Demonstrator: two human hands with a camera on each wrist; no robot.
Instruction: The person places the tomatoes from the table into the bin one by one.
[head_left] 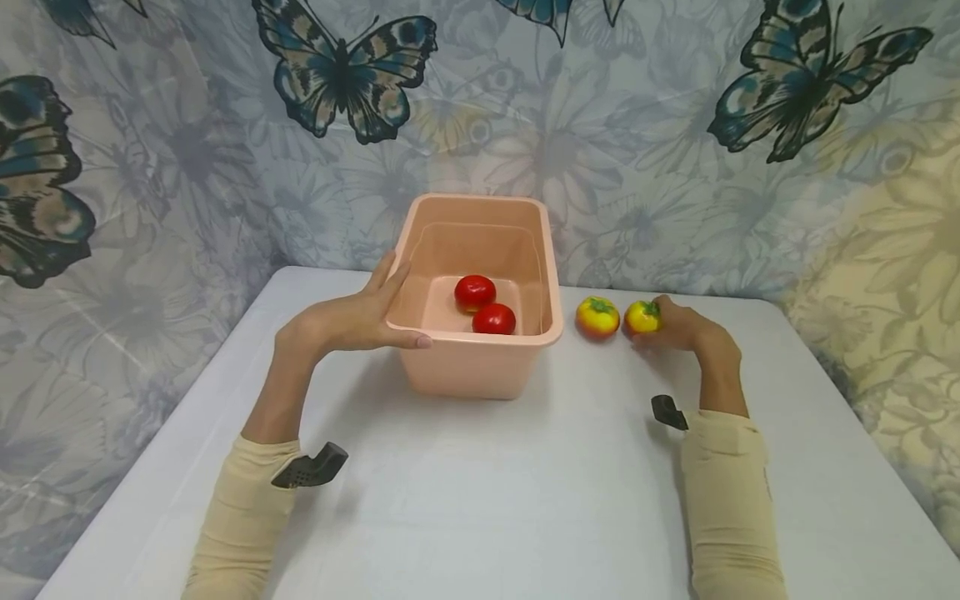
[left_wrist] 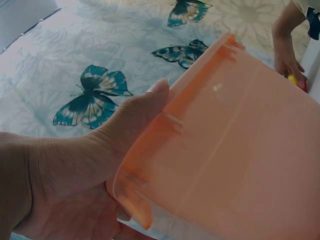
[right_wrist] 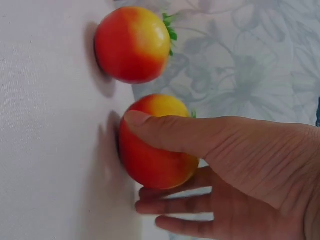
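Observation:
A peach-coloured plastic bin [head_left: 468, 367] stands on the table, its opening tilted toward the head camera. My left hand [head_left: 352, 321] grips the bin's left rim, thumb at the front corner; the left wrist view shows the thumb along the outer wall [left_wrist: 235, 135]. Two red tomatoes, one [head_left: 475, 292] behind the other [head_left: 493, 319], lie inside. Right of the bin, my right hand [head_left: 675, 325] holds a red-and-yellow tomato [right_wrist: 160, 162] between thumb and fingers, at table level. A similar tomato [right_wrist: 132, 45] with a green stem top sits beside it, untouched.
The white table [head_left: 480, 500] carries all of this. Behind it hangs a floral cloth [head_left: 637, 167] with butterfly prints, close to the bin's back. Dark wrist devices [head_left: 311, 467] are strapped on both sleeves.

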